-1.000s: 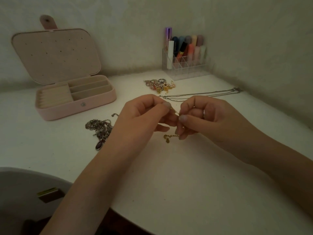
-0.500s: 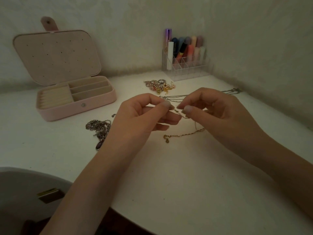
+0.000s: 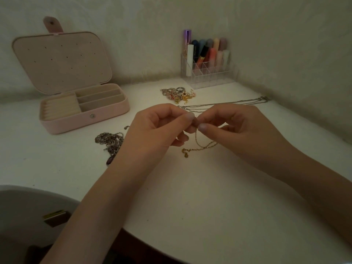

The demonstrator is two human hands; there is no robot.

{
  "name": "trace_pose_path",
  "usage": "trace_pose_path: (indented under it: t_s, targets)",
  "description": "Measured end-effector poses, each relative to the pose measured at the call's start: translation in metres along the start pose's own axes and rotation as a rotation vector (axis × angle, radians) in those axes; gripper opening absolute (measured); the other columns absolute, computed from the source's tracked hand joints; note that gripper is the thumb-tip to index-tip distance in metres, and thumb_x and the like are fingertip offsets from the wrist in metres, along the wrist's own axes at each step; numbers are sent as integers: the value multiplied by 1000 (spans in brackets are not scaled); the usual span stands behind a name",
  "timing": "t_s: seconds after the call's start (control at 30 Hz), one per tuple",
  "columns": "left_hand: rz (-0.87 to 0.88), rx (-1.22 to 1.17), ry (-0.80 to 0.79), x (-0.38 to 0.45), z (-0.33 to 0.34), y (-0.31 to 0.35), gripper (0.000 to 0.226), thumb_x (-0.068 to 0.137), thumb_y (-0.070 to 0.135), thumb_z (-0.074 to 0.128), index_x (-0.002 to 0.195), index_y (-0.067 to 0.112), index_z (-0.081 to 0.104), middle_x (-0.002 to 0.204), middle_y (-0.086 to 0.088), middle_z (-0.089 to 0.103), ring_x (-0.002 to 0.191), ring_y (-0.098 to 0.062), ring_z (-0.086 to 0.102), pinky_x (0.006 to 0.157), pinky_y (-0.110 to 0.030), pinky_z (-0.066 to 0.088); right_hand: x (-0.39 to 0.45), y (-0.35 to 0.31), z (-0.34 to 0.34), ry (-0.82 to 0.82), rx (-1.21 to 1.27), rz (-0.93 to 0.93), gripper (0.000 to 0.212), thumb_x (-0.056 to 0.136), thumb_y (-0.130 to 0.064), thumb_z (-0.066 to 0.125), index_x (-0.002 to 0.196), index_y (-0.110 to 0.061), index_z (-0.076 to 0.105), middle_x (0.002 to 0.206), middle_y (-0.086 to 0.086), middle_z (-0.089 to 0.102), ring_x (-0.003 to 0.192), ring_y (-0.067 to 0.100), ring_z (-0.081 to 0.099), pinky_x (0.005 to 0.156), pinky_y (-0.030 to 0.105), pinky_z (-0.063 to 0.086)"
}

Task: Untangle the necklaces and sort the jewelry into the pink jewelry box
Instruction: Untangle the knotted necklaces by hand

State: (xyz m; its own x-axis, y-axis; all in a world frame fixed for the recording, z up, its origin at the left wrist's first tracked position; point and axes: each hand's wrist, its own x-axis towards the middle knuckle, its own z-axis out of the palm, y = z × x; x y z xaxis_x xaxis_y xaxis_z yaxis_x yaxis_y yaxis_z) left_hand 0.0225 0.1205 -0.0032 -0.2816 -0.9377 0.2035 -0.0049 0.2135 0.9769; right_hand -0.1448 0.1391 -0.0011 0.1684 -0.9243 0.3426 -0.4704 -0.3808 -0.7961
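Two hands working over the desk (image 3: pixel 190 197): left hand (image 3: pixel 156 128) and right hand (image 3: pixel 234 128) both pinching one gold chain (image 3: pixel 200 145), fingers clamped on it, its tail trailing on the desk. One pink box (image 3: pixel 83 119) sitting open at left, one silver tangle (image 3: pixel 109 140) near it, one charm pile (image 3: pixel 179 94), silver chains (image 3: pixel 228 102) lying behind; count unclear

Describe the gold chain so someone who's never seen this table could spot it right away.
Start at the open pink jewelry box at the white table's back left, then look right to both hands at the centre. The gold chain hangs from their pinching fingertips; it alone is yellow and lifted, unlike the dark silver heap leftward.
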Motion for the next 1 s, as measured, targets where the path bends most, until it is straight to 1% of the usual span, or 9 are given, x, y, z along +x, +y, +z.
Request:
trace_pose_path:
  t_s: [0.1,0.23,0.37,0.53,0.63,0.7,0.83,0.9,1.0]
  targets:
    - [0,1,-6,0,0,0,10,86,13,62,79,10,68,68,1,68,60,-8,60,64,-22,54,0,1,0,7,14,9,5,83,-19,67,81,-22,71,83,-5,70,81,13,63,76,33,51]
    - [-2,-13,21,0,0,0,8,85,12,62,81,9,68,68,1,69,62,-8,63,63,-21,54,0,0,-1,24,57,13,8,84,-19,67,78,-23,70,79,-4,69,73,7,60,65,16,47]
    - [-20,-9,34,0,1,-1,11,88,11,59,80,9,65,65,1,68,65,-13,68,63,-23,56,0,0,-4,29,97,30,10,83,-16,68,78,-23,73,78,-3,72,77,15,64,74,23,49]
    - [-38,-19,18,-1,4,0,14,91,12,55,79,9,61,70,-3,72,75,-17,72,71,-27,58,0,1,-4,45,73,1,11,82,-14,68,77,-22,73,75,-7,72,72,12,64,69,22,49]
    - [-65,-55,21,0,6,1,17,93,11,53,78,7,60,71,-5,72,75,-17,72,73,-27,59,-1,4,-2,110,-54,-60,9,83,-18,70,77,-24,72,74,-11,69,71,11,61,67,21,48]
    - [-81,-75,13,0,7,2,18,94,11,52,78,6,58,72,-6,72,75,-17,72,73,-27,59,0,6,0,149,-180,-146,7,82,-21,68,77,-25,70,73,-13,65,71,8,58,66,16,45]
    - [-108,-134,2,0,8,2,17,93,12,53,77,9,54,79,-10,74,79,-19,72,76,-29,59,0,11,3,213,-383,-302,6,82,-17,64,79,-21,68,75,-14,60,73,-1,50,68,10,37]
    - [-109,-144,-5,0,8,2,15,92,13,55,77,9,53,81,-11,74,80,-19,72,77,-30,58,0,12,3,240,-454,-340,6,84,-17,63,82,-20,68,79,-13,58,77,2,48,68,13,38]
    - [-95,-158,-14,-1,8,2,12,87,10,62,82,9,51,78,-8,74,78,-17,72,78,-29,58,1,13,4,282,-538,-410,7,84,-17,63,84,-16,70,84,-13,53,78,12,51,65,25,40]
